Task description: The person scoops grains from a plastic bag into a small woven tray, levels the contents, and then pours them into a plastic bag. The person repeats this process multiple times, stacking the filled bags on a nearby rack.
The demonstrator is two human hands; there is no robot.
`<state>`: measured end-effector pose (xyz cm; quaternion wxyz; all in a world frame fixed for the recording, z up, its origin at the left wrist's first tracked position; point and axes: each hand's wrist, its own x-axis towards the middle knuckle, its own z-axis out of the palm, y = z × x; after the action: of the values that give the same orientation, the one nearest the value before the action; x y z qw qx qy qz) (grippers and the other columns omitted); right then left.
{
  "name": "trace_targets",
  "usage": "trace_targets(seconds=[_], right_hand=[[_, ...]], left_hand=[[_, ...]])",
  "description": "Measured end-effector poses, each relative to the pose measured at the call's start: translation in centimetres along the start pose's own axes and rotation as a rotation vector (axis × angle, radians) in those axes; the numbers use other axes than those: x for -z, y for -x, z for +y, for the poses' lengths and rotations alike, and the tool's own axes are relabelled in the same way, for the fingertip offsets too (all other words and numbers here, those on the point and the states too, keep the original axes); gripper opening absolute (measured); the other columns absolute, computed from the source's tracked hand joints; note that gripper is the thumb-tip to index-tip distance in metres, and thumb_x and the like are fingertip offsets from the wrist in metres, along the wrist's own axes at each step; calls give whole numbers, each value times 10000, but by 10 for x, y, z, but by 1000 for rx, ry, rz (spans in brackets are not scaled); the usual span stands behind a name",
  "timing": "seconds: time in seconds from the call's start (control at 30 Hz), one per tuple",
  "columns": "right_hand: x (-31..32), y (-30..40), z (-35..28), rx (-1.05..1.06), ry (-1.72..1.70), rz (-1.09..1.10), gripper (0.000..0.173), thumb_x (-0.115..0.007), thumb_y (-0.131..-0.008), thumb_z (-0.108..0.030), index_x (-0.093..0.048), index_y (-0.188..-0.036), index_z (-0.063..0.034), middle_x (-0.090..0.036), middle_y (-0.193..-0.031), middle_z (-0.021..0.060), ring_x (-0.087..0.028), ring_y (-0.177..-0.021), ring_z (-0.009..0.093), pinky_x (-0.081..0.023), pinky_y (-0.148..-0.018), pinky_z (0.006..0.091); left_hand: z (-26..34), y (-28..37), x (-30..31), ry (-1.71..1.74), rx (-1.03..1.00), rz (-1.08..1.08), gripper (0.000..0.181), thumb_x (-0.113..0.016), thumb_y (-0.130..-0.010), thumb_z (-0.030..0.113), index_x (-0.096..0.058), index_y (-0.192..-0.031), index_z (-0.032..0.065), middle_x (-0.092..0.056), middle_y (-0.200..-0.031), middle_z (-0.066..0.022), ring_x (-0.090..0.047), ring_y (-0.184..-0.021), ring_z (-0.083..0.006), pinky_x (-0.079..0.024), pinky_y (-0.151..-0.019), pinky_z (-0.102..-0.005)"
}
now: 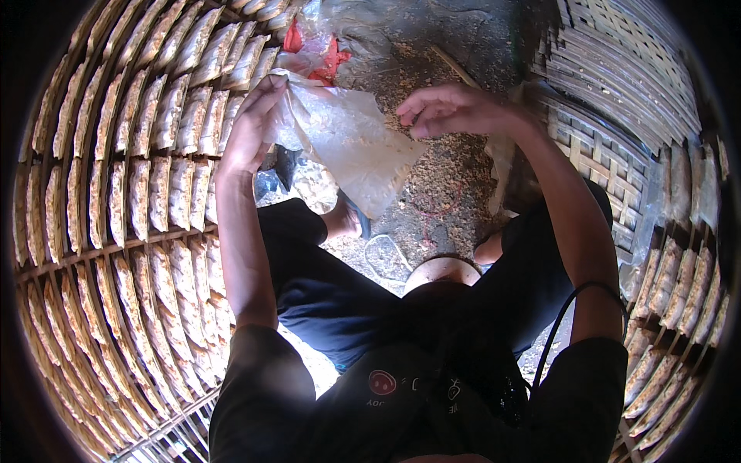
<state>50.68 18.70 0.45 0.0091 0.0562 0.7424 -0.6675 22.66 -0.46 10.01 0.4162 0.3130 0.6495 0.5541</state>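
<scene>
My left hand (255,118) grips a translucent plastic sheet (353,139) by its upper left corner, between thumb and fingers. The sheet hangs creased over the floor, its free edge slanting down to the right. To the right of the sheet, my right hand (443,110) is raised with bent fingers apart and nothing in them. It does not touch the sheet. Close by my left forearm stand rows of thin, pale slabs (159,197), which look like tempeh on slatted racks.
Crumbs (448,165) litter the dark floor, with a stick (454,66) lying on it. Red plastic scraps (330,61) lie beyond the sheet. Woven bamboo panels (602,168) and stacked slats (631,87) stand at right, above more slabs (674,289). A round pale object (443,272) sits between my legs.
</scene>
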Motion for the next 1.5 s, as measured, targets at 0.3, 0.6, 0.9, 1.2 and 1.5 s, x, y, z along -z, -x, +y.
trace_targets(seconds=[0.3,0.6,0.9,1.2,1.5], right_hand=[[-18,-29,42,130,196,115,397,-673,-962,-369,-681,-1143,-16,-720,-1011,69,-653,-927,174,-510,-835,331],[-16,-19,-3,87,-90,394,239,-660,-987,-280,-682,-998,-43,-590,-820,-69,-507,-758,21,-419,-689,221],[-16,-18,8,-11,-82,437,276,-639,-990,-344,-696,-999,-74,-558,-787,-93,-443,-715,5,-379,-655,216],[0,-8,2,-134,142,488,354,-633,-987,-383,-671,-1077,-43,-703,-905,29,-641,-804,71,-475,-681,259],[-72,11,-4,466,1019,507,665,-591,-974,-451,-409,-1470,-47,-379,-1533,211,-415,-1398,362,-359,-1113,470]], left_hand=[[1,-10,2,46,-16,38,242,-556,-1019,155,-585,-1219,22,-626,-1113,-60,-593,-1030,-122,-451,-936,-257],[14,9,30,-196,166,-298,654,-545,-980,463,-396,-1453,36,-585,-1343,-220,-623,-1172,-288,-511,-1003,-383],[-26,-13,-46,-527,66,-598,509,-746,-914,294,-595,-1341,64,-704,-1174,-78,-657,-1061,-143,-510,-947,-282],[-54,-16,-62,-166,299,-388,456,-609,-998,307,-570,-1328,-5,-644,-1272,-112,-631,-1134,-168,-504,-992,-329],[-65,-14,-70,269,476,-413,445,-446,-1054,289,-457,-1383,-10,-554,-1369,-201,-577,-1248,-328,-450,-1090,-465]])
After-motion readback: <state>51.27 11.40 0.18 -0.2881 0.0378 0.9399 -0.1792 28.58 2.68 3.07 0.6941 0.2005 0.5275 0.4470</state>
